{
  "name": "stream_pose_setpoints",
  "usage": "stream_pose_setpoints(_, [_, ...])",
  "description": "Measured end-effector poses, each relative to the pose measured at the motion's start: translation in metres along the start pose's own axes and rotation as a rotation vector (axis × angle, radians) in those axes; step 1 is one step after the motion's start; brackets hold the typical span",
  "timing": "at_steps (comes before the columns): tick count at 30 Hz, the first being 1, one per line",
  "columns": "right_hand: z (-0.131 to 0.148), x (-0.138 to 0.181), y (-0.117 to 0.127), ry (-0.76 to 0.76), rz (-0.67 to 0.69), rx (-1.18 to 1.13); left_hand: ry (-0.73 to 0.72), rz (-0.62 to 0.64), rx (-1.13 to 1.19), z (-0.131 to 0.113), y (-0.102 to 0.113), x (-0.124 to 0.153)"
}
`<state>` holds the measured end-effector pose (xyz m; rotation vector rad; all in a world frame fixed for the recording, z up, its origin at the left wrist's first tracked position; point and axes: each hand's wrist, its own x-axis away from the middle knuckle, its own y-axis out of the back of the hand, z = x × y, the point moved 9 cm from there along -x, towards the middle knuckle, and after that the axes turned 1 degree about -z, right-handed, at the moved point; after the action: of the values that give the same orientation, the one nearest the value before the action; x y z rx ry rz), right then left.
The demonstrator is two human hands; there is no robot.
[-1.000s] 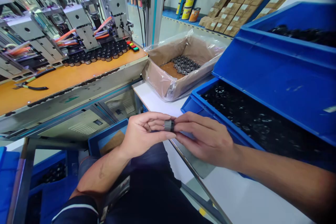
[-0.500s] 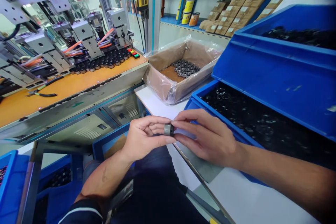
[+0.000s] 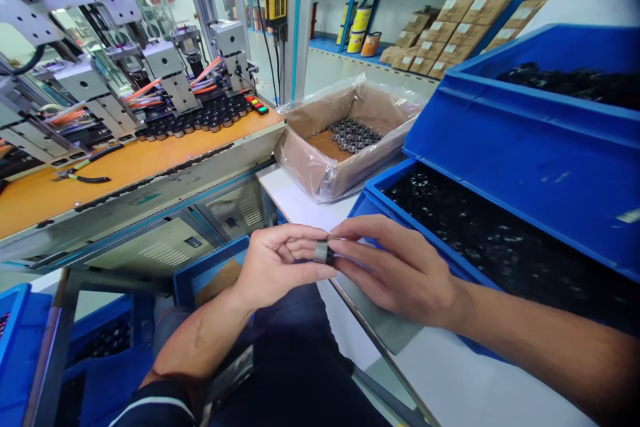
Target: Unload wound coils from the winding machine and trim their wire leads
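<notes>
In front of my lap, my left hand pinches a small grey metal core between its thumb and fingers. The core looks like a short ribbed cylinder and has a black piece on its right end. My right hand comes in from the right, its fingertips closed on that black end. Those fingertips partly hide the black piece. Right of my hands is a blue bin full of small black parts.
A plastic-lined cardboard box of dark cores stands on the white table. Another blue bin is stacked at the right. To the left, an orange machine bench holds a row of cores and pliers.
The black end of the core now shows less, turned more behind my right fingertips. Both hands stay in nearly the same place, and the view has tilted slightly.
</notes>
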<state>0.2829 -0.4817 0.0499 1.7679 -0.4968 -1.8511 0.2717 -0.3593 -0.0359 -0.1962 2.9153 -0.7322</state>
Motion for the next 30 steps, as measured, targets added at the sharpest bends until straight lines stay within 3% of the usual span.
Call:
stream_pose_setpoints(16, [0.000, 0.000, 0.000, -0.017, -0.004, 0.027, 0.070, -0.044, -0.057, 0.004, 0.006, 0.001])
stream_pose_setpoints(30, [0.018, -0.001, 0.002, 0.213, 0.033, 0.146, 0.171, -0.008, -0.035, 0.008, 0.004, 0.004])
